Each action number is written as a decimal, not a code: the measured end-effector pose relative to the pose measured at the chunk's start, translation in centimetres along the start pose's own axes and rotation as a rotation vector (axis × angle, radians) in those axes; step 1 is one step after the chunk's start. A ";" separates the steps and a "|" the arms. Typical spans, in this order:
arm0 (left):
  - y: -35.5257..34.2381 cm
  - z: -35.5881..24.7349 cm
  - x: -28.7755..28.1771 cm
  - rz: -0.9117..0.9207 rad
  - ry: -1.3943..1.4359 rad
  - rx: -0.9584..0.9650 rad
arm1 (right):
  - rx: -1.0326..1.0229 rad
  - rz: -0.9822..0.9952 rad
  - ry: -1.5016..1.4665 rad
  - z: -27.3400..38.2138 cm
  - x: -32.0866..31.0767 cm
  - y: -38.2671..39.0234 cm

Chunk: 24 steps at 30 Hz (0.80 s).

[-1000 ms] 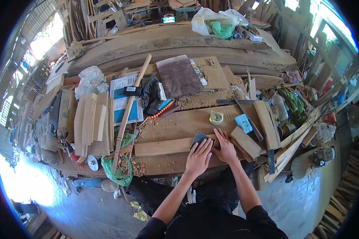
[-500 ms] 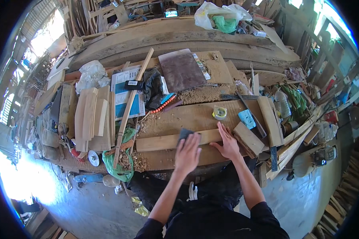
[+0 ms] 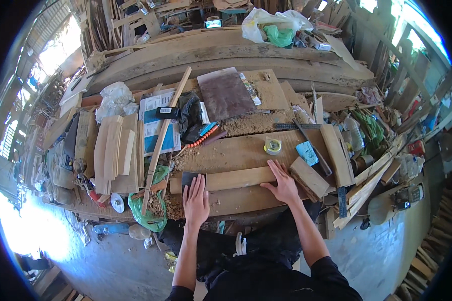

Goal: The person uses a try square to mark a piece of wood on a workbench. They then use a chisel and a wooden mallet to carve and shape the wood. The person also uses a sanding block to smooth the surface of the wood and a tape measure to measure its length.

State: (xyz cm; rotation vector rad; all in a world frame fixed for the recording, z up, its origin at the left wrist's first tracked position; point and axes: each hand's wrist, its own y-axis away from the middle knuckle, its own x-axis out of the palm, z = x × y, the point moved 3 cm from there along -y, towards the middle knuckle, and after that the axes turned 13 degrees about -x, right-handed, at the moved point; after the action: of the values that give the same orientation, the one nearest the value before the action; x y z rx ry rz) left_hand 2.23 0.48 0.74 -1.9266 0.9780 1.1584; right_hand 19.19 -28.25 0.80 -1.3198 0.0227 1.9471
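Observation:
A pale, slightly curved wooden strip point(image 3: 236, 179) lies crosswise on the brown workbench board point(image 3: 236, 150) in front of me. My left hand point(image 3: 196, 204) presses a dark piece of sandpaper point(image 3: 190, 178) flat onto the strip near its left end, fingers laid over the sheet. At the other end, my right hand point(image 3: 284, 188) rests with its fingers stretched and thumb spread, touching the strip. The strip's right tip is hidden under that hand.
Beyond the strip sits a tape measure point(image 3: 272, 146). Right of it are a light-blue block point(image 3: 307, 153), a long dark tool point(image 3: 316, 150) and a wooden block point(image 3: 309, 178). Several thin boards point(image 3: 115, 150) and a long stick point(image 3: 165, 135) lie left. Sawdust point(image 3: 246, 123) covers the back.
My left hand has slid the sandpaper leftward along the strip, from near its middle to near its left end. My right hand stays at the right end.

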 end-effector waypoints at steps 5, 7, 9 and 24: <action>-1.0 -7.6 2.9 0.106 0.100 0.183 | -0.001 0.004 0.011 0.0 0.1 0.1; -0.5 -12.4 4.5 0.146 0.164 0.292 | -0.009 0.012 0.008 0.2 0.2 0.0; -0.2 -14.7 6.0 0.136 0.198 0.367 | 0.001 0.029 -0.022 -0.6 0.5 0.3; -0.9 2.3 -0.5 0.025 0.065 -0.035 | -0.098 0.138 -0.109 -2.5 -1.4 0.3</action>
State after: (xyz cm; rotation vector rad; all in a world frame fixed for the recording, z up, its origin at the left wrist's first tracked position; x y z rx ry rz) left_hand 1.92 3.02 0.48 -1.9964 1.0252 1.1400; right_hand 21.26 -30.29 0.63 -1.3025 -0.0362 2.1588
